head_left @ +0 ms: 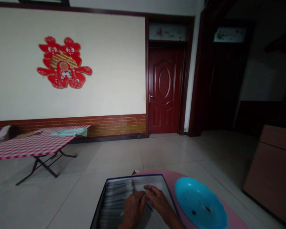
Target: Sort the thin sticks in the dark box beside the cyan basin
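My left hand and my right hand meet over a shallow box with a blue rim. Fingers on both hands are closed, and their tips come together. A thin dark stick pokes out below the fingertips; its kind is too blurred to tell, and the hands hide the rest of it. Left of my hands, rows of slender dark pieces in what looks like clear wrapping fill that side of the box. The box's right side shows a pale bottom.
A blue dish with small dark bits stands right of the box on a round pink table. Further off are a folding table with a checked cloth, a red door and a brownish cabinet.
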Motion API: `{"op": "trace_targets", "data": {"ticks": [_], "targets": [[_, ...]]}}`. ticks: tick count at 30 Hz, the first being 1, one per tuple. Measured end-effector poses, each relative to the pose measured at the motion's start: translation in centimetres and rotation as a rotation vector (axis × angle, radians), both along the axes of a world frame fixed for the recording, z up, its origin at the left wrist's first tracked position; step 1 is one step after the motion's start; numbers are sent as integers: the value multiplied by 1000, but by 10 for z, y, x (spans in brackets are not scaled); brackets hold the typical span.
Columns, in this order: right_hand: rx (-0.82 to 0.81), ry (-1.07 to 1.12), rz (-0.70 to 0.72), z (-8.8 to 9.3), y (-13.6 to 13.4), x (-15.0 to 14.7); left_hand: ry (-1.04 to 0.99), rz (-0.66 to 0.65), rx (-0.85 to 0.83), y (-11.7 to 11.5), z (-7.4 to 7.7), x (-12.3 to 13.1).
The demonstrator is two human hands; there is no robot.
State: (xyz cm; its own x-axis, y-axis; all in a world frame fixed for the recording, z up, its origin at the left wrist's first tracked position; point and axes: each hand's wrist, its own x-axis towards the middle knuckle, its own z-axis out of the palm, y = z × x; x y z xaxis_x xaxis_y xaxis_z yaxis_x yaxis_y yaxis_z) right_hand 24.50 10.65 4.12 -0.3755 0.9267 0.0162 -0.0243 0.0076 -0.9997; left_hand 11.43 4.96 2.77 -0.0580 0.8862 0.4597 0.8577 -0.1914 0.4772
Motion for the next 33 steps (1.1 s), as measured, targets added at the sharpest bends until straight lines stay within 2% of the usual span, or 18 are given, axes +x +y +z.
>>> {"op": "trace_targets", "data": {"ticks": [4,7,11,15,19,25,29,31,33], "targets": [[-14,151,-187,-5,8,1,45,57,-63,-2,6,0],[-25,255,-252,-6,13,6,60,43,-67,-1,2,1],[-91,288,-245,-7,13,8,-25,8,119,5,-15,-1],[18,102,-215,-9,12,4,-105,-77,256,10,-28,-2],[114,-15,-165,-11,8,-3,-106,-141,305,15,-32,-5],[214,-95,-113,-5,1,-3,-75,-143,370,18,-33,-11],[345,-203,-139,7,7,22,-38,-126,374,16,-33,-13],[469,-363,-195,14,16,48,-40,-121,355,15,-32,-13],[513,-474,-249,19,29,82,-43,-116,347,15,-33,-12]]}}
